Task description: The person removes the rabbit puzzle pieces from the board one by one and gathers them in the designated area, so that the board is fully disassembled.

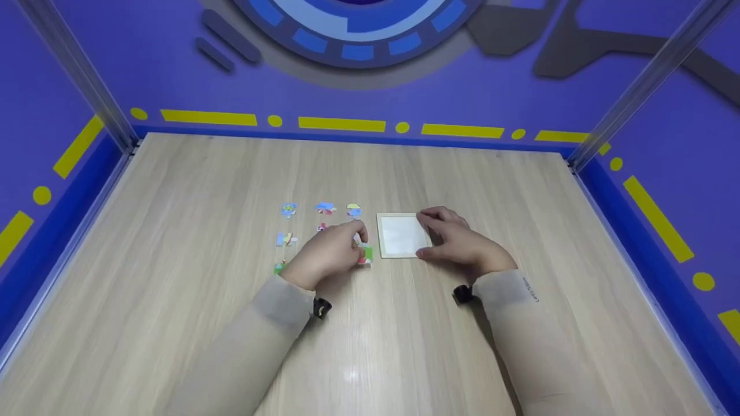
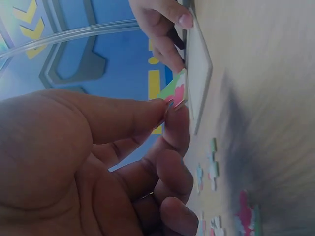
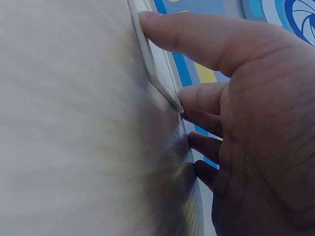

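My left hand (image 1: 329,251) pinches a green and pink jigsaw puzzle piece (image 2: 178,91) between thumb and index finger, its other fingers curled below. The piece is held up off the table, to the left of a square white puzzle tray (image 1: 400,236) with a thin pale rim. From the other side, my right hand (image 1: 465,242) grips the tray's right end, thumb at the near corner and fingers at the far corner. In the right wrist view, the thumb (image 3: 167,27) lies on the tray's edge.
Several loose puzzle pieces lie left of the tray, among them a blue one (image 1: 325,207), a yellow and blue one (image 1: 354,209) and one at the left (image 1: 283,238). The left hand partly covers others. Purple walls (image 1: 347,98) bound the wooden table (image 1: 202,185).
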`<act>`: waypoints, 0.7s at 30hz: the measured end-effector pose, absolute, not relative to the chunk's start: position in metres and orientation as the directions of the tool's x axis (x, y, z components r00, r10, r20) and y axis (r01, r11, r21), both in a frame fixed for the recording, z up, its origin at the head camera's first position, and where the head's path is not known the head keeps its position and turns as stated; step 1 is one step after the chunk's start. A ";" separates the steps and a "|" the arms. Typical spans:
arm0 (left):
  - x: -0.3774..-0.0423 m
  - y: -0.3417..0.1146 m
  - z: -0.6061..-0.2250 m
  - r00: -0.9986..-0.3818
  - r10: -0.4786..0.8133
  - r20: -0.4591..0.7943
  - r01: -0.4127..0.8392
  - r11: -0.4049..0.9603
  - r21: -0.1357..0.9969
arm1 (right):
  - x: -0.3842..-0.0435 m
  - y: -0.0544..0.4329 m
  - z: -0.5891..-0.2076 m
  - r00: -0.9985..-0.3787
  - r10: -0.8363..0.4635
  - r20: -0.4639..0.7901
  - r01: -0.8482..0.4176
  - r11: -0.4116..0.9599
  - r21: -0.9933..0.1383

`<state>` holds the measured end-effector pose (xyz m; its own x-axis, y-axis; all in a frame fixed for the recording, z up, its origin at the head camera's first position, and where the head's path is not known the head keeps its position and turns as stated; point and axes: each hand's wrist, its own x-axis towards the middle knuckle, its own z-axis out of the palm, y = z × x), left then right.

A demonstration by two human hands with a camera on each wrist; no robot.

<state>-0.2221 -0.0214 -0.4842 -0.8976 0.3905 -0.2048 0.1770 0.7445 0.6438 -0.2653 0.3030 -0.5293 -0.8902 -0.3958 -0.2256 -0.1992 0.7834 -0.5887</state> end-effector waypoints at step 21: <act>-0.223 -0.022 -0.494 -0.914 0.363 -0.182 0.221 0.820 0.528 | -0.266 0.304 -0.530 -0.888 -0.407 -0.214 -0.214 0.778 -0.591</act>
<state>-0.2227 -0.0223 -0.4941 -0.9138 0.3632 -0.1820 0.2210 0.8203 0.5276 -0.2660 0.3035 -0.5298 -0.8883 -0.4066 -0.2136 -0.2137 0.7776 -0.5914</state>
